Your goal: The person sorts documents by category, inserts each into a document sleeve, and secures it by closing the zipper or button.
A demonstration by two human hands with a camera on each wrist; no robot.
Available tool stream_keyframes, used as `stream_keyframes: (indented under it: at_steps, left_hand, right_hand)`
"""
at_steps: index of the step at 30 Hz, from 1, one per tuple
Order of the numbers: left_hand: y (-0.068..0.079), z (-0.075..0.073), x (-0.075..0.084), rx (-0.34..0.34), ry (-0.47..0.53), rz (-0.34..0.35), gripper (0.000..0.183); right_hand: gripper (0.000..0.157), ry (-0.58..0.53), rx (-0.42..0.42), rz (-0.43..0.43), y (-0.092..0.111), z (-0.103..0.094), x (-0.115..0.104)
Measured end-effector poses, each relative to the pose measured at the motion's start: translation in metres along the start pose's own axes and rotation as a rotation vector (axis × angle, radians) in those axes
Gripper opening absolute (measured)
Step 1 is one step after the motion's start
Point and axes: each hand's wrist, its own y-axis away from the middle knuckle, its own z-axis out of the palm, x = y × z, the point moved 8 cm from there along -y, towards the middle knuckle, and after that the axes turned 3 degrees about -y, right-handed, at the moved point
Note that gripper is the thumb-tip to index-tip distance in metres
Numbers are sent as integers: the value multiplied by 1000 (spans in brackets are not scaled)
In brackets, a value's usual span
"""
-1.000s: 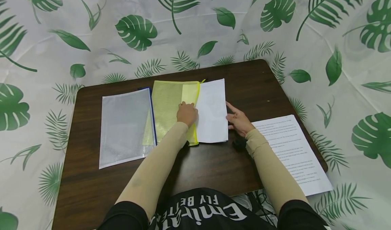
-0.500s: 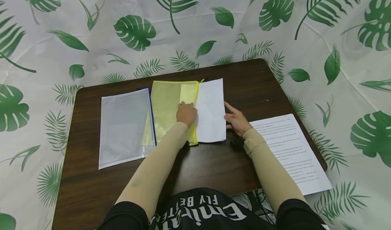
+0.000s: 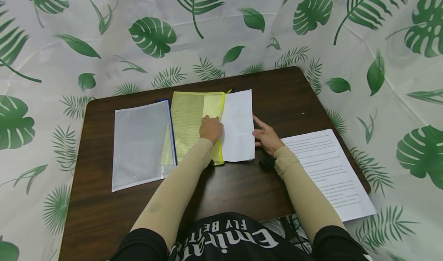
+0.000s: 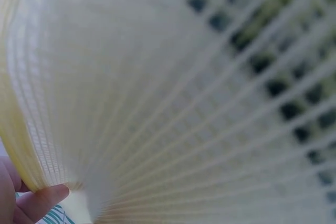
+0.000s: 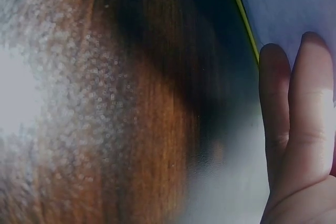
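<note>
A yellow mesh zip folder (image 3: 188,118) lies at the middle of the table, and white paper sheets (image 3: 238,126) reach partway into its right side. My left hand (image 3: 211,130) pinches the folder's yellow edge; in the left wrist view, its fingertips (image 4: 50,196) sit at that edge with pale mesh spreading above. At the sheets' right border rests my right hand (image 3: 268,139). Its fingers (image 5: 312,108) look straight against the paper in the right wrist view. The portion of paper inside shows through the mesh as a paler yellow strip.
A clear mesh folder with a blue edge (image 3: 140,145) overlaps the yellow one's left side. Printed pages (image 3: 327,172) lie at the table's right, overhanging its edge. A small black object (image 3: 266,163) is beside my right wrist. Leaf-patterned cloth (image 3: 221,22) hangs behind.
My right hand and the white sheets have shifted slightly left, further into the yellow folder. The left hand stays at the folder's edge.
</note>
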Motion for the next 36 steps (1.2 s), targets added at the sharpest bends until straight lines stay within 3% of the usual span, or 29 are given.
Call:
stream_keyframes:
  at_steps: [36]
  left_hand:
    - [1,-2,2,24,0,18,45]
  right_hand:
    - [70,-4,-2,7,0,6,-2]
